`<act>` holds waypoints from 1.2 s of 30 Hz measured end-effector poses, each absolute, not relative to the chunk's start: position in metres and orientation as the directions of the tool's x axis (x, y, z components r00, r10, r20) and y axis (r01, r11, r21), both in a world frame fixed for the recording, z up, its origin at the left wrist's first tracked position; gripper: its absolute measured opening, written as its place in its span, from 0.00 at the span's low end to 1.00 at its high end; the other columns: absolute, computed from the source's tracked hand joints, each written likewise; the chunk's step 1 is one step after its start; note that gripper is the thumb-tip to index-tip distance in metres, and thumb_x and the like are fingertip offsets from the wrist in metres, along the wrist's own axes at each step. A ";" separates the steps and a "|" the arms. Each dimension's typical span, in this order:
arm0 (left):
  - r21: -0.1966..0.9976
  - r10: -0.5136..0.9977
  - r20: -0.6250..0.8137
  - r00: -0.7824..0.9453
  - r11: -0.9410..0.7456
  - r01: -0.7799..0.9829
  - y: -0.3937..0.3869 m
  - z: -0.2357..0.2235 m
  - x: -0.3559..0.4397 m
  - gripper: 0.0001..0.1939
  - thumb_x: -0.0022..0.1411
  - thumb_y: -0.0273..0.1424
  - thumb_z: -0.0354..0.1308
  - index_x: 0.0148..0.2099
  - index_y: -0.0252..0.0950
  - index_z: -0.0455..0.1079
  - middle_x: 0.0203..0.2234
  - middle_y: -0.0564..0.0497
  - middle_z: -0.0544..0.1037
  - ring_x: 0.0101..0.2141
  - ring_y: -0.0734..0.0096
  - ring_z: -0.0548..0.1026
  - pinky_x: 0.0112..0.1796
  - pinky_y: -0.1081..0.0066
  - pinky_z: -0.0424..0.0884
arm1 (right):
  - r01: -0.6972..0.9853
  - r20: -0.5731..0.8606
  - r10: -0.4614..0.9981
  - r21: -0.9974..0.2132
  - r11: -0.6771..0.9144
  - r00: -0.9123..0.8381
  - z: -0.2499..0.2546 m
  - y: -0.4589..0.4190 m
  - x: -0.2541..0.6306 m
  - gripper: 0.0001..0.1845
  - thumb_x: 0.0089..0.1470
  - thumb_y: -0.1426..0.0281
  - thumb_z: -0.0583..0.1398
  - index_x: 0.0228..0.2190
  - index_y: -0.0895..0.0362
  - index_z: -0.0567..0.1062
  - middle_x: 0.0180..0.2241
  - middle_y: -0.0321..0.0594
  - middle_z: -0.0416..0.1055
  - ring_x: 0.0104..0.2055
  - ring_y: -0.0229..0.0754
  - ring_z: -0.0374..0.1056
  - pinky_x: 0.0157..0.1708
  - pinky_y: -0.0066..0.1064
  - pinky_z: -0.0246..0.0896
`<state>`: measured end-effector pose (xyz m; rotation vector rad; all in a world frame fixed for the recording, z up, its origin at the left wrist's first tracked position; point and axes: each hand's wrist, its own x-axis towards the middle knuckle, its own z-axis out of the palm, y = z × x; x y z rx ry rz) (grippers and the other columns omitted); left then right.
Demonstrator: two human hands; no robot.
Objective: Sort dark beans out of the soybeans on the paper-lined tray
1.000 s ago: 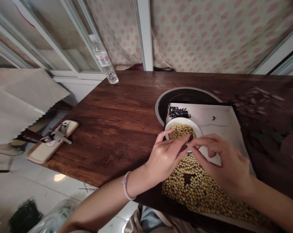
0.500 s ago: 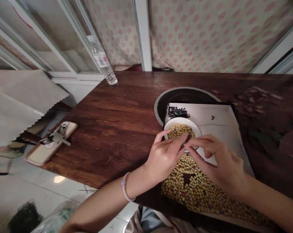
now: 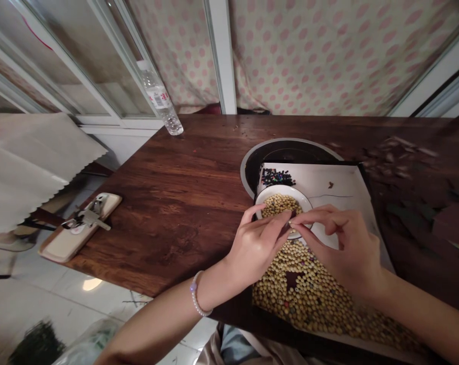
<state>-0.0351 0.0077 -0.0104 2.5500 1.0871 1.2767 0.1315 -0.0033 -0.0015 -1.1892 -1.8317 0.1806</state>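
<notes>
My left hand (image 3: 254, 241), with a beaded bracelet (image 3: 194, 290) at the wrist, is closed over the near side of a white bowl (image 3: 306, 202) of small yellowish beads (image 3: 278, 203). A small dark brown piece (image 3: 292, 215) shows between its fingertips; its kind is unclear. Touching those fingertips, my right hand (image 3: 347, 248) pinches a tiny pale bead (image 3: 290, 223). Beneath both hands, many yellowish wooden beads (image 3: 305, 304) cover the near part of a shallow white box (image 3: 313, 175). Black beads (image 3: 277, 177) lie in its far left corner, and a thin dark cord (image 3: 330, 195) beside the bowl.
Behind the box is a round dark tray (image 3: 248, 167). A plastic water bottle (image 3: 161, 101) stands at the table's back left. Metal parts sit on a cream-coloured tray (image 3: 67, 246) at the left edge. Dark scraps (image 3: 400, 154) lie to the right.
My right hand's fingertips have parted slightly from the left's, and a pale bead now shows between them. The view has shifted a little; the left hand keeps its grip.
</notes>
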 end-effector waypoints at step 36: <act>0.343 0.596 0.704 0.386 -0.761 0.550 0.009 -0.012 -0.035 0.16 0.59 0.25 0.56 0.50 0.31 0.64 0.37 0.49 0.79 0.33 0.74 0.78 0.50 0.63 0.65 | 0.648 0.651 0.734 -0.477 0.593 -0.193 -0.005 0.000 0.132 0.12 0.50 0.75 0.61 0.35 0.52 0.64 0.30 0.34 0.71 0.27 0.35 0.66 0.21 0.26 0.57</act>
